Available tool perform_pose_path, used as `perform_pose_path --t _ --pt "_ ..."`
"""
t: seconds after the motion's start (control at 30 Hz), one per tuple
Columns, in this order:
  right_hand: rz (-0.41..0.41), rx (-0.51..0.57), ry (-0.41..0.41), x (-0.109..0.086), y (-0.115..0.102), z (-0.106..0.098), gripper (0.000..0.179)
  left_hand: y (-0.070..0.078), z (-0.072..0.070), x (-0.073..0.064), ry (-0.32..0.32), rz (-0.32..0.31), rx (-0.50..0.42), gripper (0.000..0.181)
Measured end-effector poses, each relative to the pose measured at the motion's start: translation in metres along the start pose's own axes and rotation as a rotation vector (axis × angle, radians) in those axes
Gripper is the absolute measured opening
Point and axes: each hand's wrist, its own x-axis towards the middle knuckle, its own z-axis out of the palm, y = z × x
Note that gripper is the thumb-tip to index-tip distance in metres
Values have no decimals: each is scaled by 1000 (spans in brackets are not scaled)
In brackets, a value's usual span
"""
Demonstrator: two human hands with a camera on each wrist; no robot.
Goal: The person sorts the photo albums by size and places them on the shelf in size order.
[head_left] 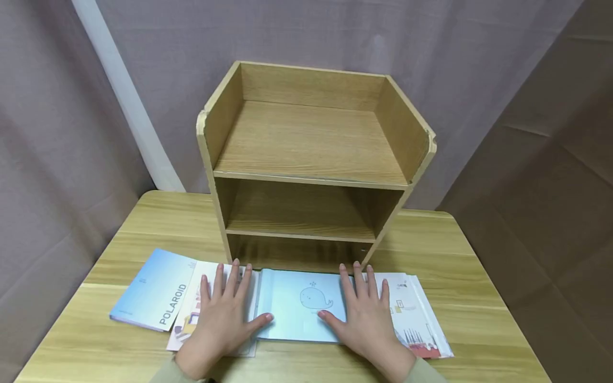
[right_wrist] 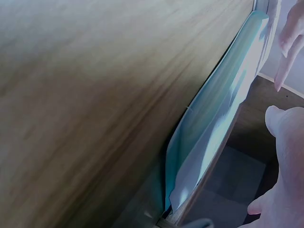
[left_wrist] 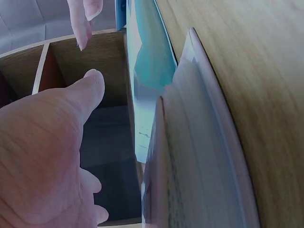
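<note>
"Fingers (head_left: 232,279) fanned apart and nearly straight on both hands, yes? Clamped on nothing?"

"Yes, clamped on nothing. In both wrist views, a gap between hand and covers; so probably hanging just above, not pressing."

"And why held so, low in the frame?"

"Perhaps to span the middle of the row from two sides. Under the left hand (head_left: 222,316), partly hidden: a white paper-covered book with purple and yellow drawings (head_left: 184,319). Under the right hand (head_left: 367,319), also partly hidden: another white book, with small sketches and a red patch (head_left: 407,308). Between these, at lower centre, lying flat below both thumbs: a pale blue rectangular book with a line-drawn whale (head_left: 282,308)."

"And at lower left?"

"Lying aslant, just beside the first white book: a blue-to-white rectangular booklet lettered POLAROID (head_left: 153,290). Edges meeting or slightly overlapping; cannot tell which."

"Why laid flat, covers upward?"

"Probably for showing every drawing to the eyes above. Placed in front of the light-brown wooden shelf unit (head_left: 311,141) at frame centre, perhaps because of so much pale wooden table (head_left: 479,319) being occupied behind."
</note>
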Motion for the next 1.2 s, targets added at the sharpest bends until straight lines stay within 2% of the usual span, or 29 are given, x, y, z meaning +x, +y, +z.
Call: perform_pose_path --t 0.2,0.4,0.53,0.67,0.77,0.83,0.97,1.1,1.2 --pt "-18 9 9 1 -2 0 106 0 0 -1 4 -2 -7 109" --pt "-30 58 30 2 -2 1 108 2 2 1 41 -12 -21 111" --pt "0 222 33 3 -2 1 112 6 4 3 89 -46 -162 117" --pt "94 414 -13 0 -2 -1 117 10 5 6 121 -79 -400 123" --pt "166 496 -48 -3 -5 -4 120 14 5 7 98 -117 -557 126" --pt "201 526 -74 -5 -7 -6 122 17 5 7 69 -150 -630 128" --pt "255 559 -142 -9 -12 -7 126 21 4 6 21 -198 -714 130" --pt "286 558 -184 -14 -13 -4 129 25 4 5 -9 -207 -743 129" --pt "274 549 -186 -17 -12 -1 129 26 5 5 -24 -199 -762 129"
